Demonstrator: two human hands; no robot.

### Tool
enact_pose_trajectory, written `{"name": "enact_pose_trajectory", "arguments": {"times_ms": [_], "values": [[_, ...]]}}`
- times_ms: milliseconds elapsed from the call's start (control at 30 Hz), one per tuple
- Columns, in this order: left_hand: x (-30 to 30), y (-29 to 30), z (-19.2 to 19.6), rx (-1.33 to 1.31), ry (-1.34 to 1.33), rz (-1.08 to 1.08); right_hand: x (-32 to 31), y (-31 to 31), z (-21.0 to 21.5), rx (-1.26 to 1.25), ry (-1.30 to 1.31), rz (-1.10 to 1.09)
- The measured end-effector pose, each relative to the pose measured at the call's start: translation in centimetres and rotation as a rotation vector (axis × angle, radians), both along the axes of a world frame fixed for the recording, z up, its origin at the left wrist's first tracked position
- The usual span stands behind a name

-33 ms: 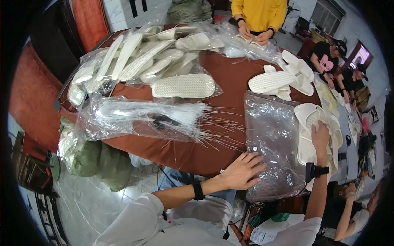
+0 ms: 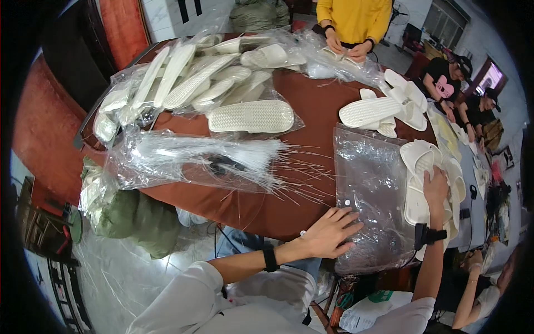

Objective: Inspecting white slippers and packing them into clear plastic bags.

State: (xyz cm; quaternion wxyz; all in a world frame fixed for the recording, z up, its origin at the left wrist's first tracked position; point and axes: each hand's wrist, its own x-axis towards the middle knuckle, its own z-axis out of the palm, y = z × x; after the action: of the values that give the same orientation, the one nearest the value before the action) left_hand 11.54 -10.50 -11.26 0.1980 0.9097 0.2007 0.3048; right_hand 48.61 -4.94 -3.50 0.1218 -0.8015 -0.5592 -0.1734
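Observation:
A flat sheaf of clear plastic bags (image 2: pixel 371 183) lies at the table's right front. My left hand (image 2: pixel 332 234) rests on its left edge, palm down, fingers spread and holding nothing. Just right of the bags is a heap of cream slippers (image 2: pixel 417 209), some overlapping the bags' right edge. My right hand (image 2: pixel 436 186) is on this heap, its fingers curled into one slipper near the strap; the fingertips are partly hidden. More cream slippers (image 2: pixel 370 113) lie loose beyond the bags, one with its ribbed sole up.
Left of the bags, a bundle of thin white plastic strips (image 2: pixel 222 153) spills from its wrapper. Bagged slippers (image 2: pixel 189 83) pile up at the far left, one slipper (image 2: pixel 251 117) lying in front. A person in yellow (image 2: pixel 353 22) handles slippers across the table. Green sacks (image 2: pixel 147 222) stand on the floor.
Both hands stay where they were on the bags and the slippers. The whole view has shifted very slightly.

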Motion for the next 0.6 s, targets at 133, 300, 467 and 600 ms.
{"name": "enact_pose_trajectory", "arguments": {"times_ms": [133,300,467,600], "values": [[0.0,0.2,-0.5,0.006,-0.032,0.005,-3.1,-2.4,0.6,0.104,-0.044,0.061],[-0.3,0.3,-0.7,0.0,-0.143,0.033,-13.4,-6.5,2.0,0.208,0.242,0.331],[-1.7,0.4,-0.1,-0.192,-0.48,-0.022,-25.3,-9.5,3.1,0.106,0.454,0.516],[-9.0,-0.1,3.5,-0.334,-0.464,0.197,-30.9,-9.4,0.9,0.084,0.7,0.598]]}}
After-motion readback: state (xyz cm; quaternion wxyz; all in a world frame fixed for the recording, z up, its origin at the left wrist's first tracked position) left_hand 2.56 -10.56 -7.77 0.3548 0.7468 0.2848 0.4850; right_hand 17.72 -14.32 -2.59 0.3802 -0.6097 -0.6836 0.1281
